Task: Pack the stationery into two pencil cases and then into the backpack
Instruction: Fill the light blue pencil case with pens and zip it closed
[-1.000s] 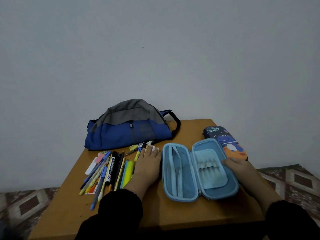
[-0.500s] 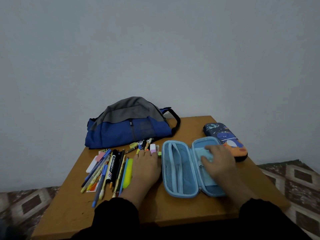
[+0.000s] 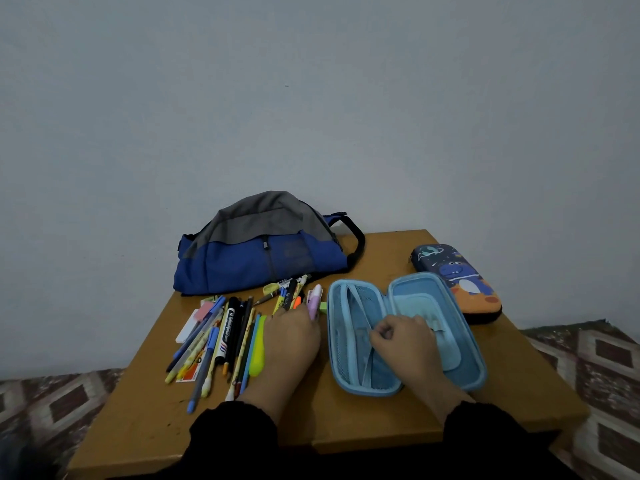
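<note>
My left hand (image 3: 292,336) lies flat on the wooden table (image 3: 145,420), with its fingers stretched out over the far end of the pile of pens (image 3: 221,341). It does not hold anything. The fingertips touch a little pink and white eraser thing (image 3: 315,299) and some short pens near it. My right hand (image 3: 403,337) is inside the light blue pencil case (image 3: 474,358). That case lies open like a book, just beside my left hand. The fingers of my right hand are curled, and they seem to pinch the flap (image 3: 446,351) in the middle of the case, but I cannot tell for sure. My two hands are apart, with the edge of the blue case between them.

The pens, pencils and markers lie side by side on the left part of the table. A yellow highlighter (image 3: 258,355) lies right next to my left wrist. A big black marker (image 3: 227,332) is in the middle of the pile. The second pencil case (image 3: 457,275) is dark blue with a dinosaur on it. It is zipped closed and sits just behind the open one, on the right. The blue and gray backpack (image 3: 263,247) lies at the back of the table, against the wall (image 3: 311,98). My sleeves (image 3: 235,431) are black.
</note>
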Demonstrator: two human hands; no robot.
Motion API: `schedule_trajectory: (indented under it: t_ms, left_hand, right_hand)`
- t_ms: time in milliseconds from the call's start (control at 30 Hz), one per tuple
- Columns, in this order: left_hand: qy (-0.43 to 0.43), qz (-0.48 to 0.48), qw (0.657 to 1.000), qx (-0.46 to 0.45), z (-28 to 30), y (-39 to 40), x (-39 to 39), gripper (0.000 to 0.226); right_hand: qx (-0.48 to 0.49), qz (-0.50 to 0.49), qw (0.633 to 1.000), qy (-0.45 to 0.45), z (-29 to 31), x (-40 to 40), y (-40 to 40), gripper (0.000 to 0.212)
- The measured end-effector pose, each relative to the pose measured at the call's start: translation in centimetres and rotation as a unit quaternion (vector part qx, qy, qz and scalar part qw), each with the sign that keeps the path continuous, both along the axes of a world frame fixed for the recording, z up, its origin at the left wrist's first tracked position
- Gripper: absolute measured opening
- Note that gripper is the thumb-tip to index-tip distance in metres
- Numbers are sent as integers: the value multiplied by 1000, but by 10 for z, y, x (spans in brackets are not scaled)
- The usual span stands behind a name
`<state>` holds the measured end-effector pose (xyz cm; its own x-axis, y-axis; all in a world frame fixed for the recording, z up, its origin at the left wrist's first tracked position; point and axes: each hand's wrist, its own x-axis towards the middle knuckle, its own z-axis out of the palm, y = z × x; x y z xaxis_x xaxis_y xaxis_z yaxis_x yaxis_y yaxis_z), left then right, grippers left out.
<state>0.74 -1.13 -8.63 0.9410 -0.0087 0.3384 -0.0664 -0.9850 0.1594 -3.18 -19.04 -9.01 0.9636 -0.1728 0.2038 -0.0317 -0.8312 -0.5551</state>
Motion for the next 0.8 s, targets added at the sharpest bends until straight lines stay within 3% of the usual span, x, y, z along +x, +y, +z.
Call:
schedule_trajectory:
  t_ms: [233, 400, 633, 800]
  left_hand:
    - [-14, 32, 999, 0, -2, 6, -3, 45]
    - [12, 24, 999, 30, -5, 3, -3, 42]
    - [13, 14, 999, 36, 5, -9, 7, 36]
    - [69, 28, 995, 61, 18, -19, 22, 20]
  right_hand:
    - [89, -2, 996, -4, -3, 0, -5, 30]
    - [65, -13, 998, 0, 0, 1, -1, 31]
    - [110, 6, 994, -16, -6, 1, -6, 27]
    - [242, 24, 969, -47, -4, 0, -9, 32]
